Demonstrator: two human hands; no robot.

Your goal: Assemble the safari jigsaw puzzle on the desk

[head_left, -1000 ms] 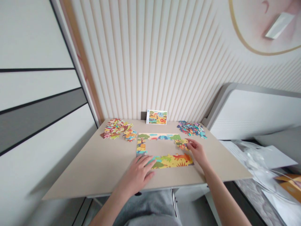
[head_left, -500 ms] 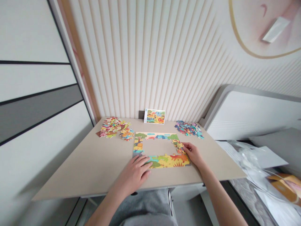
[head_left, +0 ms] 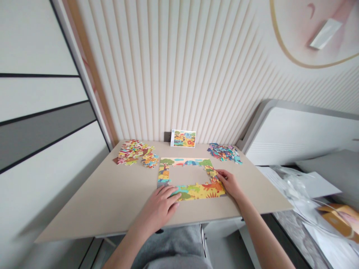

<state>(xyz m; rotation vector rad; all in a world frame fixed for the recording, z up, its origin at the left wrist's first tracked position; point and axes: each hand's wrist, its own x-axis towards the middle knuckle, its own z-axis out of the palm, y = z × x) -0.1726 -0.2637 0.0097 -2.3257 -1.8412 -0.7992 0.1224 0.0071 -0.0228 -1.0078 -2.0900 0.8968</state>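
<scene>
A jigsaw puzzle's rectangular border (head_left: pixel 190 191) lies assembled on the beige tabletop (head_left: pixel 98 201), with jungle animals and trees on it and bare table in its centre. My left hand (head_left: pixel 159 203) rests flat on the border's lower left corner, holding nothing. My right hand (head_left: pixel 228 183) has its fingertips on a jigsaw piece (head_left: pixel 213 173) on the border's right side and appears to grip it. Beyond the border lie a picture card (head_left: pixel 183 138) and loose piece piles (head_left: pixel 131 152) (head_left: pixel 223 153); a smaller heap (head_left: pixel 150 160) sits near the left one.
A ribbed wall panel (head_left: pixel 168 74) rises behind the table, and a striped cabinet (head_left: pixel 42 112) stands to the left. On the right are a white padded headboard (head_left: pixel 297 134), a plastic sheet (head_left: pixel 294 186) and an orange box (head_left: pixel 339 222) below table level.
My right hand has moved left, and the right-side pieces now sit closer to the border's bottom strip. My left hand stays on the lower left corner. The view has shifted slightly.
</scene>
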